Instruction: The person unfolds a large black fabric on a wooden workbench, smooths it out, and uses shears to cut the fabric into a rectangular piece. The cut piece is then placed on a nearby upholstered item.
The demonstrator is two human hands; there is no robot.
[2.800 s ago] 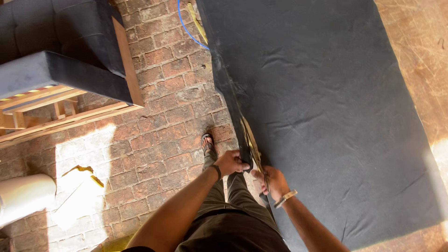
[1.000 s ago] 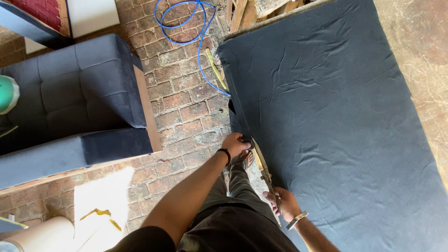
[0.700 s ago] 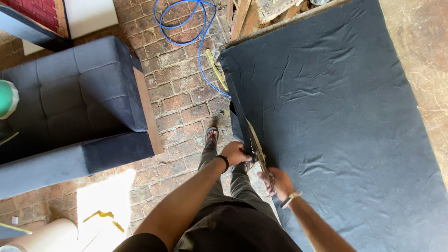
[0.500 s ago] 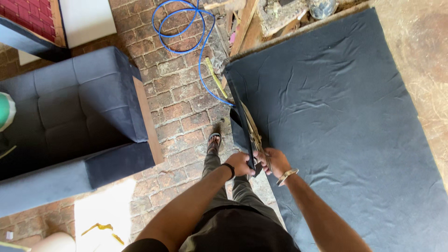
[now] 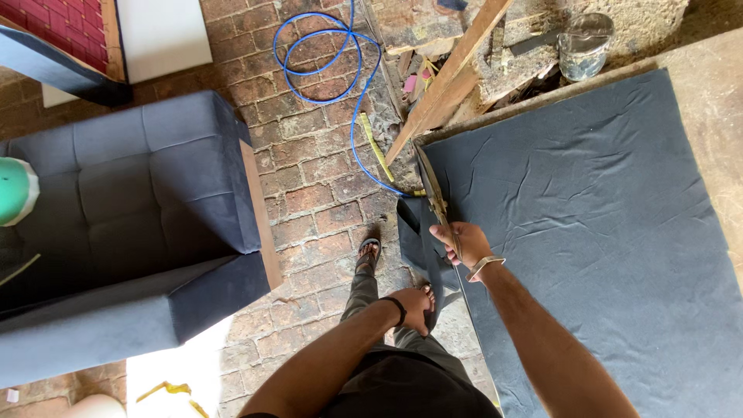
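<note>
**Both hands on the dark fabric's left edge**

The right hand is curled around the raised edge of the big dark blue fabric sheet, which covers the floor to the right. Nearer, the left hand pinches a hanging fold of the same cloth. A blue hose coils on the brick at the far side, a wooden plank beside it; a blue sofa sits left.

Sofa left, fabric sheet right, hose + plank ahead, feet btwn.
</note>
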